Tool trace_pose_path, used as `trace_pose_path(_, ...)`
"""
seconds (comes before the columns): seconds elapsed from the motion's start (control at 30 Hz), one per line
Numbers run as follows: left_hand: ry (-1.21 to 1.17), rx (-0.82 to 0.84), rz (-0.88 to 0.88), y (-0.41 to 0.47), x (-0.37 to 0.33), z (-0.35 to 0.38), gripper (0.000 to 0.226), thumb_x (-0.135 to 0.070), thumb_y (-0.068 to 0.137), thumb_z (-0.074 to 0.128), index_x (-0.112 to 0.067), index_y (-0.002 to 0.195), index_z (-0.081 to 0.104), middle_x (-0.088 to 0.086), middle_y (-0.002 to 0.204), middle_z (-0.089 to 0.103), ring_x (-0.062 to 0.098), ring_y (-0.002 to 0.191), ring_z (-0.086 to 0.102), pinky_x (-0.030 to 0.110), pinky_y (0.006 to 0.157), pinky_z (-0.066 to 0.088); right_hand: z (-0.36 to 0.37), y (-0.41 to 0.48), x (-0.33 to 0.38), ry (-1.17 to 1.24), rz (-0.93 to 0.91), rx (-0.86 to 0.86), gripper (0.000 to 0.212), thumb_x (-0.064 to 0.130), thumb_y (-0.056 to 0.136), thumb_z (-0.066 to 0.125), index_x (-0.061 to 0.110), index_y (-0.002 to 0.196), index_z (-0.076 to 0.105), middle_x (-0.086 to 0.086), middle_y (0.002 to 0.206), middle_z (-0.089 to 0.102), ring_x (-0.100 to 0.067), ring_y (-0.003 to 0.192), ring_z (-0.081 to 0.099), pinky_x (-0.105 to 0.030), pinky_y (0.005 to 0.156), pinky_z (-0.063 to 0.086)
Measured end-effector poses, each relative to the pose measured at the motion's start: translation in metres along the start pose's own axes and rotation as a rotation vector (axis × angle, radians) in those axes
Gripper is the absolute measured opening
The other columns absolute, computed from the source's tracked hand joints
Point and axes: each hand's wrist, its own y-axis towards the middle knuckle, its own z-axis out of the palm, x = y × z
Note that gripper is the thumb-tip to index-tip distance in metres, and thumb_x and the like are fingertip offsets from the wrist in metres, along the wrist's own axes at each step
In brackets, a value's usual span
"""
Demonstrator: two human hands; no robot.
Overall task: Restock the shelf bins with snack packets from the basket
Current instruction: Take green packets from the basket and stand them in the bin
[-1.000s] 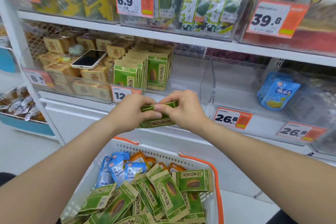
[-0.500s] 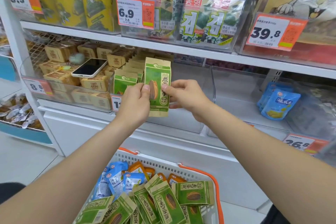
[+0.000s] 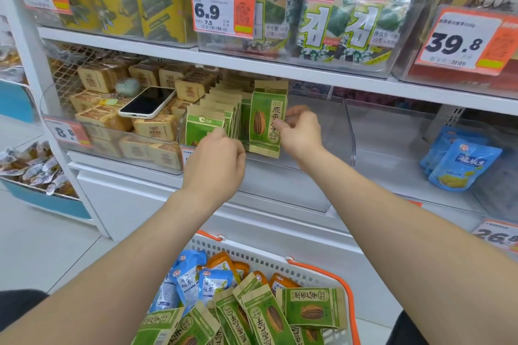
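Currently the right hand (image 3: 301, 131) is pinching one green seed packet (image 3: 267, 117) by its right edge, thumb and fingertips clamped on it, and is holding it upright inside the middle clear bin (image 3: 340, 131) on the second shelf. That packet is standing at the right end of the row of green packets (image 3: 207, 123) already in the bin, just beside it; I cannot tell if it is touching. The left hand (image 3: 215, 157) is resting against the front of the row with fingers curled. Whether it is gripping a packet or only pressing, I cannot tell. The hands are working apart, with the held packet between them.

The basket (image 3: 280, 263), white with orange handles, is sitting low in front of the person. It is carrying more green packets (image 3: 311, 308), blue pouches (image 3: 213, 286) and orange pouches (image 3: 221, 262) in a loose heap.

A phone (image 3: 147, 102) is lying screen up on tan boxes (image 3: 155, 127) in the left bin. Larger blue bags (image 3: 462, 165) are leaning in the right bin. Seaweed packs (image 3: 344, 14) are standing on the top shelf.
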Motion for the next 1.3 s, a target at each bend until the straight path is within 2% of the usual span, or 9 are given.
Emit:
trace_pose_path(0.17, 0.031, 0.002, -0.008, 0.004, 0.000, -0.002, 0.021, -0.028, 0.104, 0.059, -0.025, 0.105, 0.079, -0.004, 0.098, 0.046, 0.019, 0.088, 0.047, 0.034, 0.069, 0.040, 0.017, 0.013, -0.005, -0.175, -0.004, 0.057, 0.022, 0.019, 0.093, 0.076, 0.016, 0.106, 0.059, -0.006, 0.102, 0.067, -0.023, 0.100, 0.063, -0.030, 0.079, 0.048)
trace_pose_path(0.3, 0.028, -0.002, -0.031, 0.004, 0.000, -0.002, 0.020, -0.030, 0.104, 0.059, -0.026, 0.104, 0.079, -0.003, 0.101, 0.048, 0.026, 0.100, 0.058, 0.035, 0.070, 0.038, 0.033, 0.022, -0.005, -0.312, 0.011, 0.111, 0.026, 0.027, 0.091, 0.078, 0.013, 0.104, 0.060, -0.008, 0.107, 0.068, -0.026, 0.105, 0.062, -0.031, 0.082, 0.050)
trace_pose_path(0.43, 0.034, -0.014, -0.030, 0.005, 0.002, 0.000, 0.019, -0.030, 0.104, 0.060, -0.026, 0.103, 0.079, -0.001, 0.102, 0.050, 0.027, 0.101, 0.058, 0.035, 0.069, 0.038, 0.038, 0.024, -0.002, -0.508, 0.044, 0.153, 0.038, 0.044, 0.084, 0.080, 0.012, 0.100, 0.068, -0.005, 0.096, 0.071, -0.025, 0.093, 0.067, -0.029, 0.069, 0.047)
trace_pose_path(0.73, -0.009, -0.022, -0.028, 0.005, 0.004, 0.000, 0.015, -0.032, 0.102, 0.065, -0.026, 0.102, 0.078, -0.002, 0.101, 0.052, 0.026, 0.095, 0.059, 0.037, 0.072, 0.045, 0.018, 0.001, 0.012, -0.526, 0.161, 0.212, 0.031, 0.041, 0.082, 0.074, 0.011, 0.088, 0.066, -0.007, 0.086, 0.073, -0.028, 0.067, 0.074, -0.039, 0.063, 0.065)
trace_pose_path(0.83, -0.020, -0.071, -0.018, 0.000, 0.004, 0.000, 0.010, -0.035, 0.101, 0.066, -0.025, 0.100, 0.067, -0.004, 0.102, 0.050, 0.023, 0.087, 0.056, 0.038, 0.070, 0.046, 0.008, -0.021, 0.020, -0.625, -0.016, 0.124, 0.027, 0.034, 0.093, 0.054, 0.008, 0.090, 0.059, -0.009, 0.090, 0.061, -0.036, 0.081, 0.061, -0.037, 0.072, 0.054)
trace_pose_path(0.97, 0.087, -0.071, 0.028, -0.014, 0.007, 0.010, 0.023, -0.044, 0.102, 0.054, -0.023, 0.096, 0.049, -0.001, 0.102, 0.049, 0.026, 0.075, 0.051, 0.037, 0.060, 0.038, -0.003, -0.063, 0.032, -0.694, -0.535, 0.050, 0.025, 0.033, 0.085, 0.047, 0.015, 0.070, 0.056, -0.005, 0.068, 0.059, -0.033, 0.064, 0.055, -0.035, 0.056, 0.043)
trace_pose_path(1.1, 0.160, 0.271, 0.066, -0.025, 0.016, 0.017, 0.020, -0.040, 0.086, 0.047, -0.024, 0.089, 0.059, 0.004, 0.086, 0.063, 0.036, 0.082, 0.063, 0.036, 0.058, 0.041, -0.019, -0.099, 0.031, -0.851, -0.859, 0.402, 0.032, 0.038, 0.076, 0.050, 0.015, 0.055, 0.041, -0.003, 0.052, 0.043, -0.034, 0.056, 0.046, -0.031, 0.052, 0.030)
trace_pose_path(1.2, 0.174, 0.610, 0.081, -0.042, 0.018, 0.023, 0.015, -0.039, 0.088, 0.053, -0.030, 0.081, 0.063, 0.002, 0.086, 0.066, 0.031, 0.084, 0.066, 0.039, 0.069, 0.055, -0.023, -0.120, 0.002, -1.039, -0.729, 0.849, 0.038, 0.036, 0.082, 0.057, 0.015, 0.055, 0.041, -0.004, 0.052, 0.041, -0.030, 0.054, 0.045, -0.030, 0.047, 0.033)
trace_pose_path(1.3, 0.190, 0.854, 0.140, -0.062, 0.014, 0.035, 0.017, -0.034, 0.098, 0.058, -0.028, 0.103, 0.072, -0.003, 0.097, 0.066, 0.022, 0.090, 0.062, 0.034, 0.080, 0.052, -0.024, -0.134, -0.043, -1.219, -0.559, 1.185, 0.028, 0.026, 0.078, 0.060, 0.014, 0.054, 0.050, -0.005, 0.052, 0.051, -0.027, 0.052, 0.046, -0.036, 0.047, 0.044)
